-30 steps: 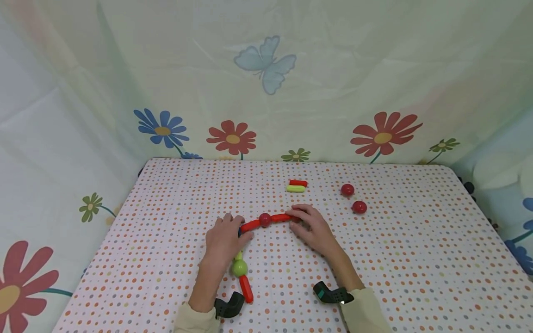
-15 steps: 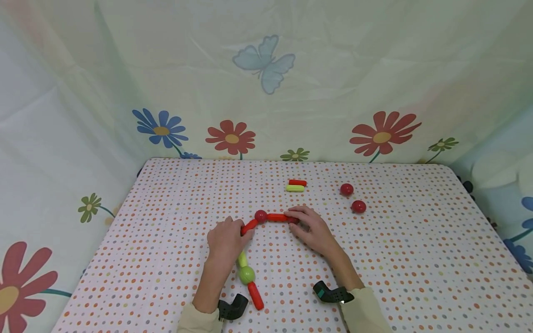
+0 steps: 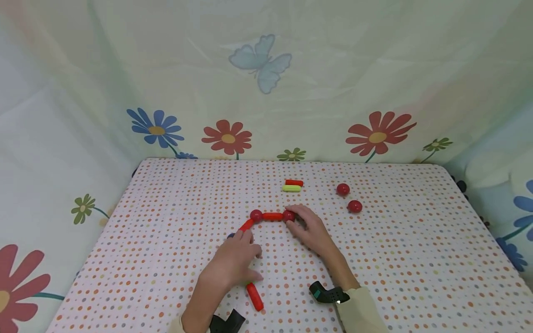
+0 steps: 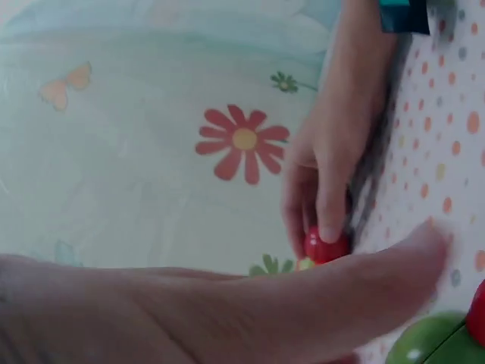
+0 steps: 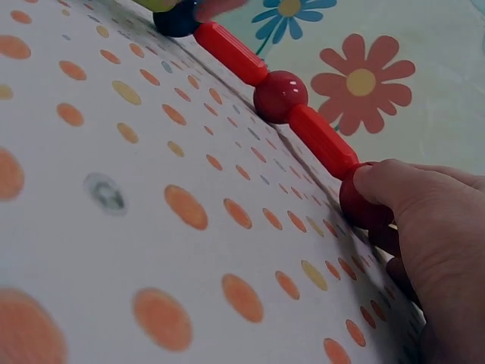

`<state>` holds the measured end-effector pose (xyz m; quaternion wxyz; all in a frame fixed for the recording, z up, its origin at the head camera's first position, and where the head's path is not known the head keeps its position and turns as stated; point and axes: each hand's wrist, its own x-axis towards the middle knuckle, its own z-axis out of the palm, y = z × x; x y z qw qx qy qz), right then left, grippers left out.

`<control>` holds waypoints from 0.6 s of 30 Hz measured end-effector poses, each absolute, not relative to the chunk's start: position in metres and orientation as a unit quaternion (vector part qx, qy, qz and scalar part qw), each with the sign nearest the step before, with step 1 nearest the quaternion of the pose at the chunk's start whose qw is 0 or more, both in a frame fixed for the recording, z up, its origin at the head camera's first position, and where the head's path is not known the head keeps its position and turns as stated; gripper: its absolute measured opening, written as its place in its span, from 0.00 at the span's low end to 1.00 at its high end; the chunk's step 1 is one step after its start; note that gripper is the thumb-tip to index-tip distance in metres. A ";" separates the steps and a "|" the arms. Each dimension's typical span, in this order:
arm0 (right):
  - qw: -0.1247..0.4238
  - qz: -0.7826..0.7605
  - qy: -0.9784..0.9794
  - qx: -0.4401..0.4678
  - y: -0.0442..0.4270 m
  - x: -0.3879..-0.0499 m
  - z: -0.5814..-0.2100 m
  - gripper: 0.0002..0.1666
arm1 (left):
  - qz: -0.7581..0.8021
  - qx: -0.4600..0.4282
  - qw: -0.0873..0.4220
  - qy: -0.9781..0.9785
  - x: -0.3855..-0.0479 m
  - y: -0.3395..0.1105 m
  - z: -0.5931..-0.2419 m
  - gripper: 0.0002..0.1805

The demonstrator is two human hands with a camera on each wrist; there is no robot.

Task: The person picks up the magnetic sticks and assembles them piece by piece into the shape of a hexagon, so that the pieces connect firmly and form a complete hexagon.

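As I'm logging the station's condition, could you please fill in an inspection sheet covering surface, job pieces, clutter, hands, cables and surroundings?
Surface: dotted tabletop, light with coloured dots.
Job's things: ball-and-rod chain, including an end red ball, a blue ball and a green ball; the head view shows it partly hidden.
Clutter: loose red rod beside a yellow-green rod; two loose red balls farther right.
Left hand: over the chain, thumb extended; contact unclear.
Right hand: holds the end red ball.
Cables: nothing seen.
Surroundings: pale backdrop with printed flowers and a butterfly.
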<state>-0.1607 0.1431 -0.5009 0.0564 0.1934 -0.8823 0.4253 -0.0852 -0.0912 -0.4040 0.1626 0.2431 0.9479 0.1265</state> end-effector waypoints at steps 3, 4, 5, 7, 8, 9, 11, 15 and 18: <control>0.060 0.424 -0.883 0.193 0.141 -0.162 -0.501 0.23 | 0.108 0.269 0.219 0.932 -0.077 -0.093 -0.401 0.20; 0.060 0.425 -0.883 0.191 0.142 -0.161 -0.501 0.23 | 0.105 0.272 0.230 0.928 -0.074 -0.092 -0.403 0.19; 0.059 0.426 -0.883 0.188 0.142 -0.161 -0.502 0.23 | 0.101 0.275 0.231 0.928 -0.072 -0.091 -0.405 0.18; 0.054 0.428 -0.884 0.181 0.143 -0.161 -0.501 0.23 | 0.095 0.275 0.219 0.931 -0.070 -0.086 -0.411 0.18; 0.051 0.431 -0.884 0.175 0.143 -0.161 -0.501 0.23 | 0.092 0.271 0.212 0.934 -0.069 -0.084 -0.414 0.18; 0.047 0.435 -0.884 0.168 0.143 -0.161 -0.501 0.22 | 0.091 0.268 0.203 0.937 -0.069 -0.081 -0.416 0.18; 0.042 0.439 -0.884 0.156 0.143 -0.160 -0.501 0.22 | 0.086 0.263 0.193 0.941 -0.069 -0.077 -0.420 0.17; 0.033 0.444 -0.884 0.140 0.142 -0.161 -0.500 0.21 | 0.076 0.259 0.185 0.945 -0.072 -0.073 -0.425 0.16; 0.027 0.446 -0.885 0.133 0.142 -0.160 -0.499 0.21 | 0.062 0.263 0.163 0.949 -0.074 -0.070 -0.427 0.15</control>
